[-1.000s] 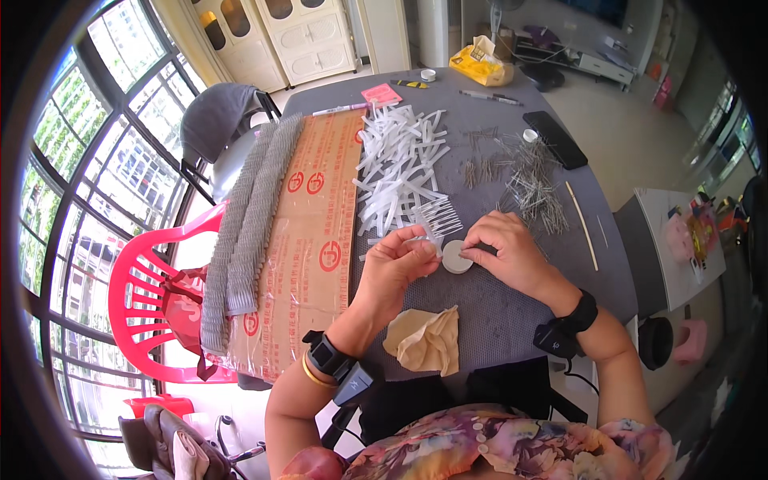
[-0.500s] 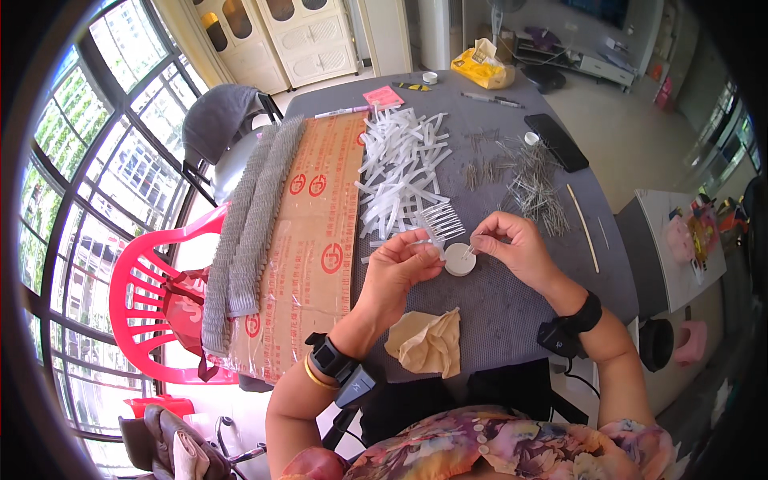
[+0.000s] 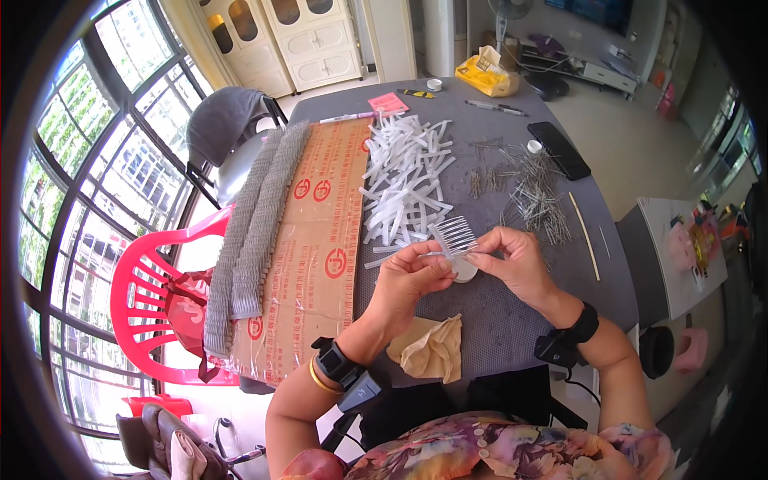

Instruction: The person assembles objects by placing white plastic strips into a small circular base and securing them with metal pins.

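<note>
Close to the middle, my left hand pinches a white strip set with a comb-like row of thin metal pins, which point away from me. My right hand is closed with its fingertips against the right end of that strip, apparently on a thin metal pin mostly hidden by the fingers. Just under both hands lies a small round white dish, partly covered by them. Beyond the left hand spreads a heap of loose white strips. Loose metal pins lie piled beyond the right hand.
A cardboard sheet carries long grey bristly rows on the left. A crumpled tan cloth lies nearest me. To the right are a wooden stick and a black phone; a yellow packet stands at the back.
My right hand has moved from above the white dish to the pinned strip, and its fingertips now meet the strip's right end. The left hand still holds the strip, now slightly lower and further right.
</note>
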Motion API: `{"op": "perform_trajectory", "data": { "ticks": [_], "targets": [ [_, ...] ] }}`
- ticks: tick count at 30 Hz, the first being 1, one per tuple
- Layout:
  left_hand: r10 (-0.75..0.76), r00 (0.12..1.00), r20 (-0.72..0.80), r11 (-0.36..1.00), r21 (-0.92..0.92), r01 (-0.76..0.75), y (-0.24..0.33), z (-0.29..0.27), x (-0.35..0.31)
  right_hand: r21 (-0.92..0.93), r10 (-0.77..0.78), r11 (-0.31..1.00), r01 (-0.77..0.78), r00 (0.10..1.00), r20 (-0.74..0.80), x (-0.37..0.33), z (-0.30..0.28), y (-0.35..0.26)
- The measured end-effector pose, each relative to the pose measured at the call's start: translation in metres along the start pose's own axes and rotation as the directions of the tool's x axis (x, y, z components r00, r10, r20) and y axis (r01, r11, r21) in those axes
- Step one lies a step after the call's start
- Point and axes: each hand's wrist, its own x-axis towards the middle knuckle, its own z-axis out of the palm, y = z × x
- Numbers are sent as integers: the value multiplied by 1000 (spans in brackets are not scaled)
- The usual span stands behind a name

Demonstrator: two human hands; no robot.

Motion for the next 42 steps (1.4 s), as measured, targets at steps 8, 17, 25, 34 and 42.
{"op": "perform_trajectory", "data": {
  "ticks": [8,17,25,34,42],
  "targets": [
    [18,1000,2,1000,-3,-18,-3,-1,1,28,79,996,-79,996,31,1,-3,0],
    [14,1000,-3,999,-30,-14,-1,-1,-1,74,105,991,-109,993,58,1,-3,2],
    [142,990,-9,983,121,-140,-5,-1,-3,56,65,996,-69,996,65,-2,0,8],
    [213,974,-80,963,187,-195,3,-4,1,-64,15,998,-17,999,-33,20,-44,-12],
    [138,988,-62,984,118,-130,0,2,10,-820,-276,532,210,959,67,15,-65,26]
  ]
}}
